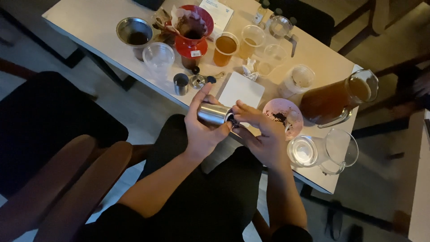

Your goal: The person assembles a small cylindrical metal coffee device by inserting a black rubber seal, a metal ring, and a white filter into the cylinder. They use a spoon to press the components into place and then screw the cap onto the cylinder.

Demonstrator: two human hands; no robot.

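Grinder body: steel cylinder (214, 114), lying tilted on its side above the counter (94, 22) edge, open mouth turned toward the right hand; dark grounds show at the mouth.
Left hand: left hand (202, 127) is wrapped around the cylinder, fingers closed on it, thumb up along its side.
Right hand: right hand (264, 134) sits at the mouth, fingers curled in; I cannot tell whether it grips a small part or only touches the rim.
Step in hand: I judge this to be clearing grounds out of the cylinder.
Next move calls for: a steady tilt over a receiver; the pink dish (283, 117) with dark residue lies just beside the right hand.
Surroundings: white square card (242, 88), empty glass jug (324, 151), carafe of brown liquid (333, 99), red dripper with paper filter (192, 29).
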